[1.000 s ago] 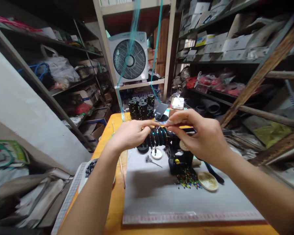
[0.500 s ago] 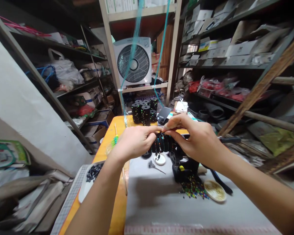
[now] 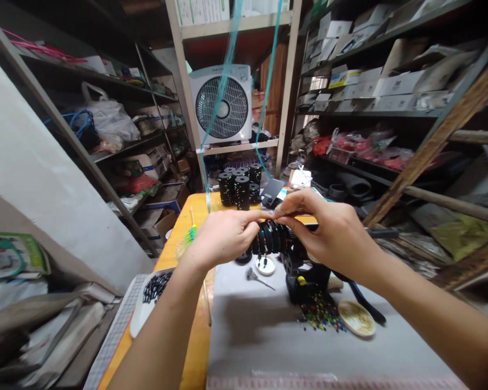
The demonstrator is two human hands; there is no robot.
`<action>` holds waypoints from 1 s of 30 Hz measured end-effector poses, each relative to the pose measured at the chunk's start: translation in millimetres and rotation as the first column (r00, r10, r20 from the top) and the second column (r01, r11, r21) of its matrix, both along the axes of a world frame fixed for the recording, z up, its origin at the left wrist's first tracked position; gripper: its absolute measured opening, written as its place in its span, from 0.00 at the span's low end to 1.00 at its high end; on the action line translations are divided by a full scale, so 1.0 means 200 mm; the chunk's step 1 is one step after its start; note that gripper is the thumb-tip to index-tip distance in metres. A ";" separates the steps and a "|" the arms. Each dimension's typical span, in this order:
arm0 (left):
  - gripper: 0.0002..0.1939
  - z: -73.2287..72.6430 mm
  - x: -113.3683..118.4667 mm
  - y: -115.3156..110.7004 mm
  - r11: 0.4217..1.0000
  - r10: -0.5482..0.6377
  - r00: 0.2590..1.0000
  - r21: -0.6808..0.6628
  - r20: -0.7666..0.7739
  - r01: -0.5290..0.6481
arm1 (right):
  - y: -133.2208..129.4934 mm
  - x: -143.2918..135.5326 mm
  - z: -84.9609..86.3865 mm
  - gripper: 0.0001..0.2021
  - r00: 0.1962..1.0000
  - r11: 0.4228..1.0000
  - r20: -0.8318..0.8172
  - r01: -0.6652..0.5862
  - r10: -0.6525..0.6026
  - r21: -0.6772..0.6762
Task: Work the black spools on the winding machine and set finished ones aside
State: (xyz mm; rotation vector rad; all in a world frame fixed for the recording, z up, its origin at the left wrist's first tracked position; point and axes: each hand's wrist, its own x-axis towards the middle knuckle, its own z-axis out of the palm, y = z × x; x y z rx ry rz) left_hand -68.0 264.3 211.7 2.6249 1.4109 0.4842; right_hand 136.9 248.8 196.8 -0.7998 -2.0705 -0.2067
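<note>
A row of black rings [image 3: 273,238] with shiny coloured flecks sits on a black stand [image 3: 307,281], and small dark beads dangle beneath the rings. My left hand [image 3: 230,233] is closed around the left end of the row, its index finger stretched along the top. From the other side my right hand [image 3: 325,225] meets that fingertip, thumb and index finger pinched together above the rings. Whatever lies in the pinch is too small to make out. Below the rings is a small white dish [image 3: 265,265] with dark bits in it.
Loose coloured beads [image 3: 323,313] lie beside a dish of gold bits [image 3: 358,318]. At left is a white tray of black beads [image 3: 136,317]. Black flecked rolls [image 3: 242,189] stand at the back, before a fan [image 3: 222,105]. Teal strands [image 3: 268,97] hang down. Loaded shelves flank the table.
Both hands hold almost the same place over the rings. My left index fingertip has shifted slightly right, and more of the rings shows between the hands.
</note>
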 end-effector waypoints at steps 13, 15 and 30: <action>0.23 0.00 0.00 -0.01 1.000 0.002 1.000 -0.003 -0.008 -0.002 | -0.01 0.02 -0.02 0.07 0.999 0.997 0.032 -0.040 0.042 -0.063; 0.23 0.00 0.00 0.00 1.000 0.004 1.000 -0.008 -0.012 -0.004 | -0.01 0.03 -0.02 0.08 0.999 0.993 0.021 -0.040 0.042 -0.110; 0.22 0.00 0.00 0.01 0.999 -0.039 0.999 -0.021 0.019 0.039 | 0.02 0.08 0.00 0.08 0.987 0.943 -0.049 -0.163 0.155 -0.290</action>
